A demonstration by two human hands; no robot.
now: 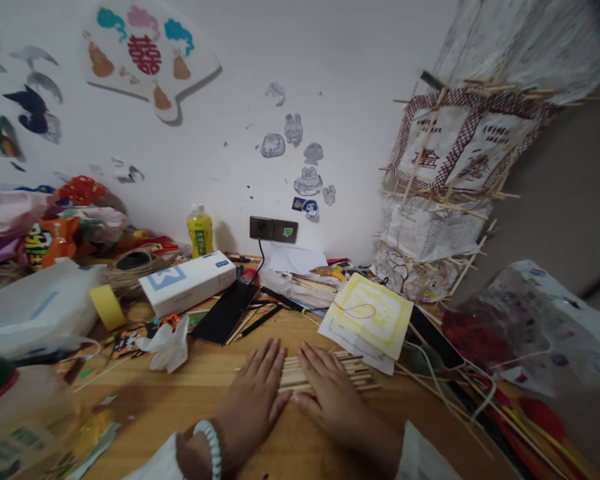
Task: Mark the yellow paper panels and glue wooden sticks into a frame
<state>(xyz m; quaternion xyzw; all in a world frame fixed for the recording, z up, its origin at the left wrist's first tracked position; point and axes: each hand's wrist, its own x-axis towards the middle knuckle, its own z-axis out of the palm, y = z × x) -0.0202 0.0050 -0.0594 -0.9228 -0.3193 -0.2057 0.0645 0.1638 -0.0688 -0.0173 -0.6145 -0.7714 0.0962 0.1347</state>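
Head view: left hand (263, 380) and right hand (325, 383) lie open and flat, palms down, fingers stretched, thumbs near each other. Both rest on thin wooden sticks (295, 377), laid side by side on worktop (145, 407). Red 囍 character (145, 55) readable on wall board (167, 87). Lantern (453, 143) lettering and green label of yellow bottle (200, 232): too blurred for sure reading. White box (195, 293) bears blue mark.

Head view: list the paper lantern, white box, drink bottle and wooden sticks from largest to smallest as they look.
1. Paper lantern
2. White box
3. Drink bottle
Not ranked: wooden sticks, since the left hand and right hand partly cover them, hiding their full size.
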